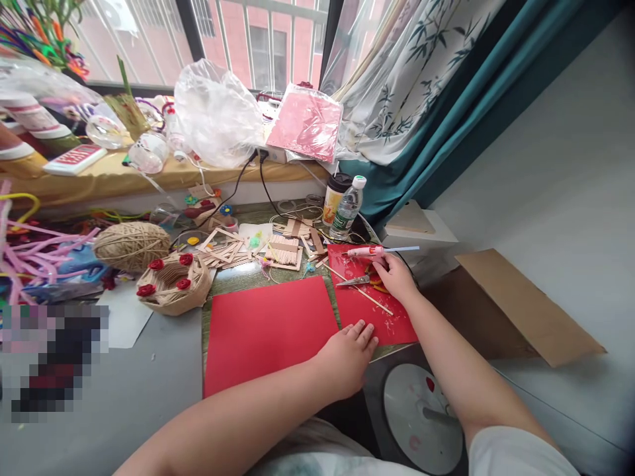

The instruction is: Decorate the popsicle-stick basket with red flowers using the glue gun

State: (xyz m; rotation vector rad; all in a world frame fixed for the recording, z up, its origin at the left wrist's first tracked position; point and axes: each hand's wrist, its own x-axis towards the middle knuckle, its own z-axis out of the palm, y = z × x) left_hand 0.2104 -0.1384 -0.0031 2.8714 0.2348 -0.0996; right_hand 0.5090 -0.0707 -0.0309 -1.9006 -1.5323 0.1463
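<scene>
My left hand (350,354) lies palm down, fingers stretched out, at the right edge of a large red sheet (268,330). Its fingertips reach onto a second red sheet (360,320). My right hand (397,279) has its fingers bent around the near side of a red and white hot glue gun (366,251), whose handle it hides. A pale glue stick (404,248) sticks out of the gun's back end. Scissors (358,281) with orange handles lie just under that hand, partly covered. A thin wooden stick (374,297) crosses the second sheet, among pale scraps.
Behind the sheets lie piled craft sticks (284,251), a water bottle (348,208) and a paper cup (333,198). A twine ball (131,246) and a rose-trimmed basket (173,291) stand left. Black cables (262,182) hang from the sill. An open cardboard box (526,304) is right.
</scene>
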